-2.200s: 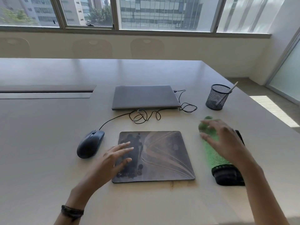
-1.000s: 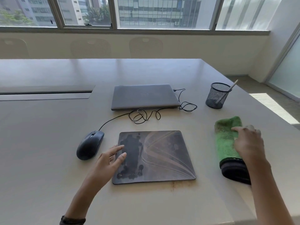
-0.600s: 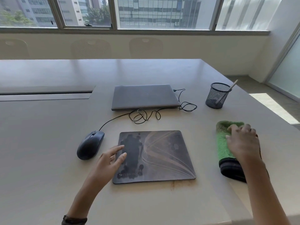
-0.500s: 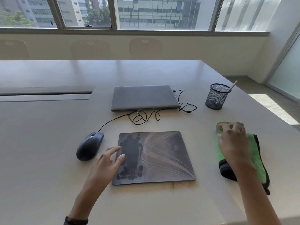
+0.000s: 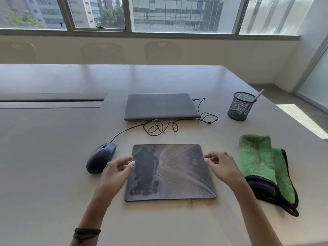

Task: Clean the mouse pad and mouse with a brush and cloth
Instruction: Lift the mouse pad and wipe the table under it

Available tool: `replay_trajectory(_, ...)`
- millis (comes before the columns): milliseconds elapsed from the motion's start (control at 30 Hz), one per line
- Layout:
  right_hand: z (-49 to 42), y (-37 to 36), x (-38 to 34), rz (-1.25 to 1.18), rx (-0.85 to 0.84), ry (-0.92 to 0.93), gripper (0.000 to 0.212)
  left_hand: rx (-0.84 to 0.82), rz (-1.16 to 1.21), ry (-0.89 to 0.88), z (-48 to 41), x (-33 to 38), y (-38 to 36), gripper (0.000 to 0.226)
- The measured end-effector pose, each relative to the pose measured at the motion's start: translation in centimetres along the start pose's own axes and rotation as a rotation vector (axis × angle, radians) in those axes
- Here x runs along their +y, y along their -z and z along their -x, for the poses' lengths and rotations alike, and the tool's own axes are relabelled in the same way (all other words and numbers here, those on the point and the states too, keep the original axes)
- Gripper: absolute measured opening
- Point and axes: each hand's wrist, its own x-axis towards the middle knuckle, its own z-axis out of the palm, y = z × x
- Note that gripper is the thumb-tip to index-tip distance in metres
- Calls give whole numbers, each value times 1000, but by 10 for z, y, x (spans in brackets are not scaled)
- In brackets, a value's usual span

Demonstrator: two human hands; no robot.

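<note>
Left hand [image 5: 115,172]: fingers loosely bent, thumb and forefinger tips at the left edge of the mouse pad [image 5: 170,174]. Cannot tell whether it pinches the edge or only touches it. Dark wristband [image 5: 86,234] on that wrist.

Right hand [image 5: 221,167]: blurred, fingers bent, tips over the pad's right edge. Cannot tell whether it grasps the pad or not.

The pad lies flat on the table [image 5: 44,157] between the two hands. It is grey with pale curved lines and a dark blotchy patch on the half nearer the left hand. There is a brownish stain [image 5: 191,204] on the table along the pad's near edge.

Mouse [image 5: 100,160]: dark and wired, just outside the left hand and beside its knuckles; contact is unclear. Its cable [image 5: 159,127] runs off beyond the hands in loose loops to a closed grey laptop [image 5: 159,106], which sits past the pad, well apart from both hands.

Cloth [image 5: 257,157]: green with black trim, folded, flat on the table just outside the right hand and forearm. Neither hand is on it.

Black mesh cup [image 5: 239,107]: beyond the right hand, past the cloth's far end. A thin pale stick [image 5: 259,94] leans out of it; cannot tell if it is a brush.

Windows [image 5: 177,13] run along the far wall.
</note>
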Motion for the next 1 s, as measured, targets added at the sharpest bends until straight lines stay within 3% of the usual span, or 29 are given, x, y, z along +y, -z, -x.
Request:
replay_trajectory(167, -2, 3, 1, -185, -27, -18, 11, -29, 201, 31, 1, 1, 3, 20)
replay_trajectory(500, -9, 4, -6, -318, -43, -10, 18, -50, 214, -57, -2, 6, 4, 41)
replay_trajectory(1000, -77, 6, -17, -389, -21, -40, 15, -40, 275, -37, -51, 21, -7, 27)
